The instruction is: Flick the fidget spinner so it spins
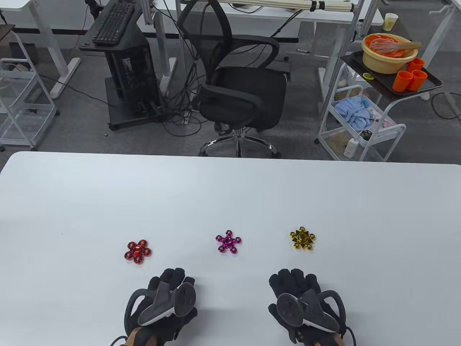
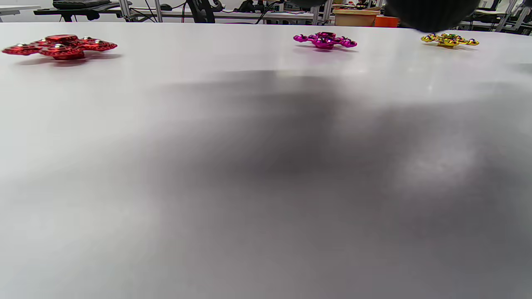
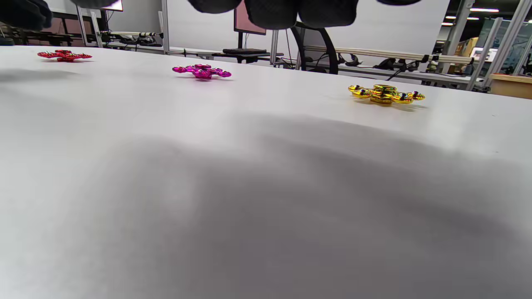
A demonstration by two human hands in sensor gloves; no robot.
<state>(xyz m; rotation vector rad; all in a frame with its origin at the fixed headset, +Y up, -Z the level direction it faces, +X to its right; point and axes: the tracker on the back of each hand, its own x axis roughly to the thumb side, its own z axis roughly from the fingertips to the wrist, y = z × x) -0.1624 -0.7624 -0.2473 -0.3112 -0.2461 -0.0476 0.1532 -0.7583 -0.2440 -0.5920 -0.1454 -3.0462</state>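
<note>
Table view: hands (image 1: 164, 302) palm-down, empty

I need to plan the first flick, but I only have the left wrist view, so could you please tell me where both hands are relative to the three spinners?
Observer: In the table view both hands lie near the table's front edge, touching no spinner. The left hand sits nearer you than the red fidget spinner, slightly to its right.
Operator: Thank you. And where is the right hand?
Observer: The right hand lies nearer you than the gold fidget spinner, roughly in line with it.
Operator: Is the magenta one closer to either hand?
Observer: The magenta fidget spinner lies in the middle of the row, above the gap between the hands, so neither is clearly closer.
</note>
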